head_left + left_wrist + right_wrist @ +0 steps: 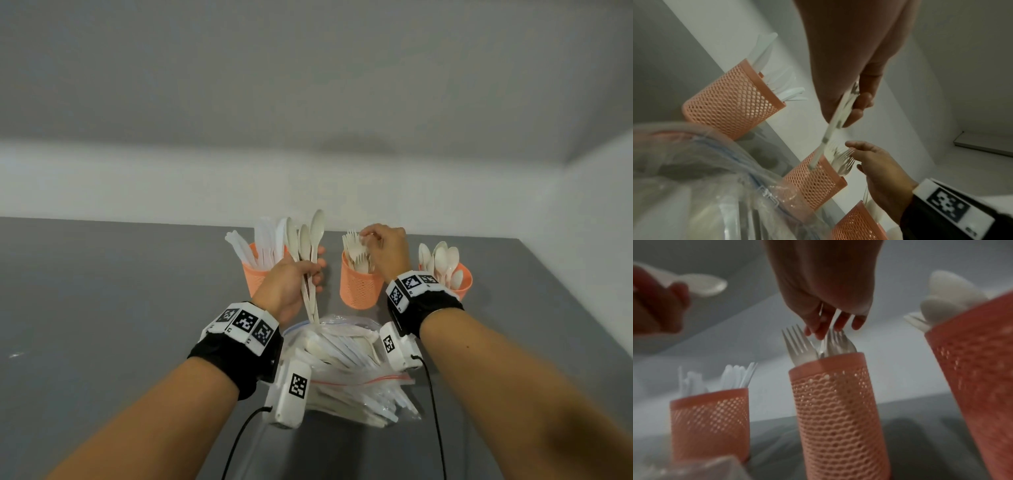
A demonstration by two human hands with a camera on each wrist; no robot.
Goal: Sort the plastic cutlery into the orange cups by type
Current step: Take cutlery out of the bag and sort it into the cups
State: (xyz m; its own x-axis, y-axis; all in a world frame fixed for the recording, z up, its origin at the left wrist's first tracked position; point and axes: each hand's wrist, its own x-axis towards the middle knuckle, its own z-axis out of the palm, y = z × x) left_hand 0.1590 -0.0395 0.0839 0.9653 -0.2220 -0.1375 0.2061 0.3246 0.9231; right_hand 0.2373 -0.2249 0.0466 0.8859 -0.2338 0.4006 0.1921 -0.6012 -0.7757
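Head view has both arms reaching over a grey table [102,308] toward three orange mesh cups lined up near the wall. Left hand [291,284] is wrapped around a bunch of beige spoons [310,240], bowls pointing up, handles sticking out below the fist and hanging just above a clear zip bag [346,363] full of more cutlery that sits between the wrists. Behind that hand is the left cup [255,274], packed with white knives [265,240]. Right hand [385,250] is over the middle cup [359,287], which holds forks [356,248] tines up; the fingers point down and are bunched loosely at the fork tips. From the right wrist camera you can see the fingertips [819,333] down among the tines, touching them, but it's blurry and I honestly can't tell if they're actually pinching a fork or just brushing the tops. Right cup [464,284] is partly hidden behind the right wrist and has spoons standing in it, bowls up. Left wrist camera gives the same row at a tilt: the knife cup is further off, the fork cup sits closer with the other hand hovering at its forks, and the edge of the third cup pokes in at the bottom, while the spoon handles cross in front of the fork cup. Both wrists wear black bands with white marker blocks, and black cables trail back off them toward the person.
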